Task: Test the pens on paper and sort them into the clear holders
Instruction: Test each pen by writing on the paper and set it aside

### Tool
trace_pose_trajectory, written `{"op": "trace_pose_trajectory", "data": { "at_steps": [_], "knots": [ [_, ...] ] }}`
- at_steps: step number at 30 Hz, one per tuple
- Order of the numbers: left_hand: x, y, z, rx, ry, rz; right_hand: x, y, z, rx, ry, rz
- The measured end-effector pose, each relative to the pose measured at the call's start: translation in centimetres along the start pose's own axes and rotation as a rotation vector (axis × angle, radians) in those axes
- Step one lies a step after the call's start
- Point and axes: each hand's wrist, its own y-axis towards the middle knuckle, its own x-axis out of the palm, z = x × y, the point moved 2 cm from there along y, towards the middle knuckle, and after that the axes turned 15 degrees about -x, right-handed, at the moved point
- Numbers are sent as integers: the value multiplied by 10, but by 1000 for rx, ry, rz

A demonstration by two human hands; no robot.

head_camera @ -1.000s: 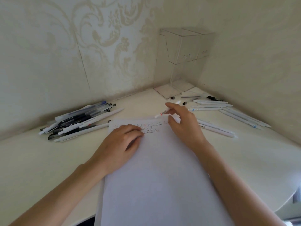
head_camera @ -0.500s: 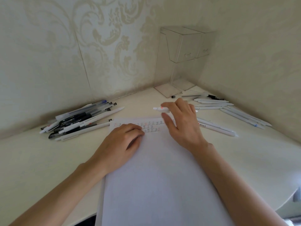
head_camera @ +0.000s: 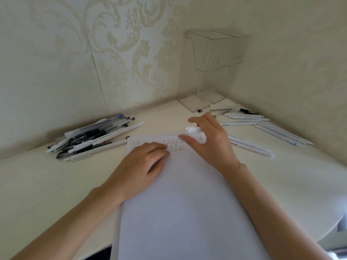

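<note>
1. The white pen point(head_camera: 193, 129) is over the paper's far edge, held in the right hand point(head_camera: 212, 143). Its blurred end shows between the spread thumb and forefinger; which fingers clasp it I cannot tell.
2. The left hand point(head_camera: 144, 166), fingers together, presses the paper point(head_camera: 187, 212) and covers part of the written marks point(head_camera: 173, 144).
3. Dark and white pens point(head_camera: 93, 138) are piled at the left. Loose white pens point(head_camera: 261, 126) lie at the right, in front of the clear holders point(head_camera: 212, 53) in the far corner.
4. Half a second ago the thumb and forefinger pinched the pen; the left hand has stayed put.
</note>
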Motion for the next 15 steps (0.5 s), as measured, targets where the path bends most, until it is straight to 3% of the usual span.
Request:
{"op": "trace_pose_trajectory", "data": {
  "at_steps": [3, 6, 10, 13, 15],
  "knots": [
    [2, -4, 5, 118, 39, -44, -11, -1, 1, 158, 194, 190],
    [4, -5, 5, 161, 79, -136, -19, -3, 1, 370, 338, 237],
    [5, -5, 4, 144, 105, -191, -12, -1, 1, 759, 621, 113],
    [6, -4, 4, 147, 117, -198, 0, -3, -3, 743, 579, -92],
    [6, -4, 4, 148, 119, -196, 6, -5, -3, 768, 547, -140]
  ]
}}
